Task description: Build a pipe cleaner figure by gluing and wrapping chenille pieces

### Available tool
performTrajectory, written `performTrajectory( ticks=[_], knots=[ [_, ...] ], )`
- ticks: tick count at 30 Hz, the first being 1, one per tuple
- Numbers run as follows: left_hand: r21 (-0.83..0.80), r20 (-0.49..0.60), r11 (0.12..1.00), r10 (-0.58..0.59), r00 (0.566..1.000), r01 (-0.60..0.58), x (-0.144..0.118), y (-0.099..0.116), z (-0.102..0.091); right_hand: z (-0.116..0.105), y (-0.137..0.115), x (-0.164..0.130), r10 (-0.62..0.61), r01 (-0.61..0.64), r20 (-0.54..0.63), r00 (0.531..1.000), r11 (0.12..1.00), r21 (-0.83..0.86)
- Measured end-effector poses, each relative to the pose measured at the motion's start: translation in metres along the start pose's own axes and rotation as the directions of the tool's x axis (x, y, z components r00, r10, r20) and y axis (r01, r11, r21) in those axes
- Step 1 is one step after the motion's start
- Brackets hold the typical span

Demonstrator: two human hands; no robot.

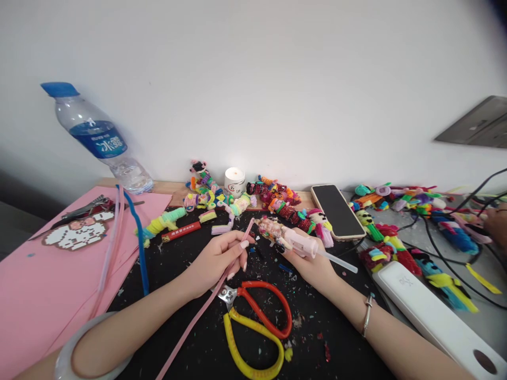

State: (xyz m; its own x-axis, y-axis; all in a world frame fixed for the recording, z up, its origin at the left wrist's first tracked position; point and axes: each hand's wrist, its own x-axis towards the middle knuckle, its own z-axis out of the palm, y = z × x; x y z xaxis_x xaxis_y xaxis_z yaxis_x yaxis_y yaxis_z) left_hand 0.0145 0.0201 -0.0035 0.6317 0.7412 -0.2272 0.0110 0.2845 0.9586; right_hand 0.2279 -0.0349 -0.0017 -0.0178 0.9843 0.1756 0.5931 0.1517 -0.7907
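Observation:
My left hand (219, 258) pinches a long pink fuzzy pipe cleaner (195, 322) between thumb and fingers. Its short end bends upward past my fingertips, and its long end trails toward the front edge of view. My right hand (317, 272) is wrapped round a small pale pink glue gun (302, 243). A translucent glue stick (338, 260) pokes out of its rear, and its front is crusted with colourful bits. The gun's front end lies close to the pipe cleaner's tip; I cannot tell whether they touch. Below both hands lie scissors (288, 311) with red and yellow handles.
A black mat (332, 338) is strewn with scraps. Pink sheets (24, 295) and a water bottle (99, 140) are at left. Behind stand pipe-cleaner figures (206, 184), a white candle cup (234, 184) and a phone (338, 211). A white power strip (431, 316), cables and another person's hand (497, 227) are right.

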Motion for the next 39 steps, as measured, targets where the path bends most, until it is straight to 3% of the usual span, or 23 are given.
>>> performTrajectory(
  ticks=[16, 39],
  knots=[
    [0.022, -0.006, 1.0, -0.011, 1.0, 0.011, -0.0006, 0.002, 0.0, -0.0008, -0.0043, -0.001, 0.007, -0.008, 0.036, 0.999, 0.999, 0.037],
    [0.008, 0.004, 1.0, -0.003, 1.0, 0.002, 0.0001, 0.0, 0.0001, -0.0011, -0.0059, -0.0006, -0.05, 0.053, 0.051, 0.997, 0.996, -0.066]
  ],
)
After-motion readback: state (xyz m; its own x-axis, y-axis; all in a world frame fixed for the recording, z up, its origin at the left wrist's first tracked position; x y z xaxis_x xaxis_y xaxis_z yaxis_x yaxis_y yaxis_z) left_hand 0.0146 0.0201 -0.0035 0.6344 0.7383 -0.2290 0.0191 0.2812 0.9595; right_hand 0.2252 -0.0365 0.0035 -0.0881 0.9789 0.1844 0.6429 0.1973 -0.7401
